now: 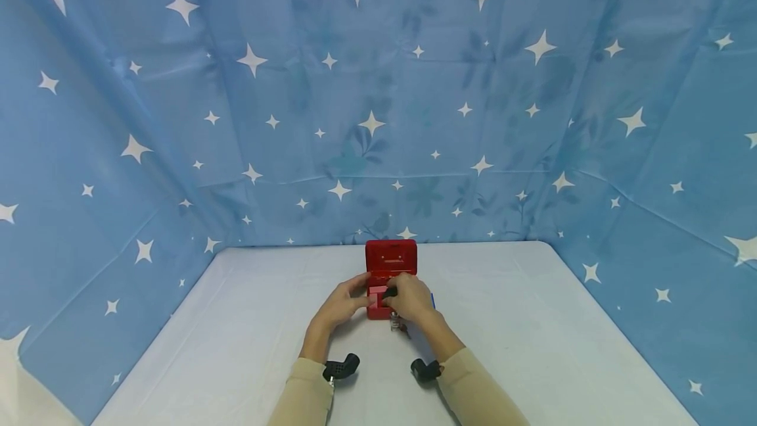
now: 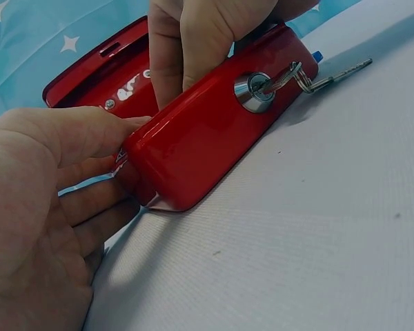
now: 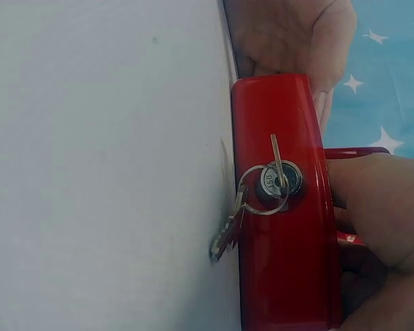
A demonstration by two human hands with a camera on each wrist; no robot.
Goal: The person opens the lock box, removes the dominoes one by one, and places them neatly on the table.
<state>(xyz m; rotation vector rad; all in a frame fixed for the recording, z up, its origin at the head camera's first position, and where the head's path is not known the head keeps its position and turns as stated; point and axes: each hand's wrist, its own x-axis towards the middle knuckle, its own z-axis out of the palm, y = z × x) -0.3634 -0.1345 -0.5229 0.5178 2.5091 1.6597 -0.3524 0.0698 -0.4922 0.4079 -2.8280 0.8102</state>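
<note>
A red metal cash box (image 1: 378,313) stands on the table with its lid (image 1: 391,255) raised at the back. My left hand (image 1: 340,303) holds its left end, thumb by the front rim and fingers along the side. From the right, my right hand (image 1: 412,297) reaches down into the box, a small black object (image 1: 389,292) between its thumb and fingers; its kind is unclear. Something pink (image 1: 376,290) lies inside. On the front wall, a key sits in the round lock (image 2: 254,92), and a second key (image 3: 228,231) hangs from the ring. The right fingertips are partly hidden behind the wall.
A blue thing (image 1: 433,300) shows just right of the box, mostly hidden by the right hand. The white table (image 1: 260,334) runs back to a blue curtain (image 1: 367,84) with white stars, which also encloses both sides.
</note>
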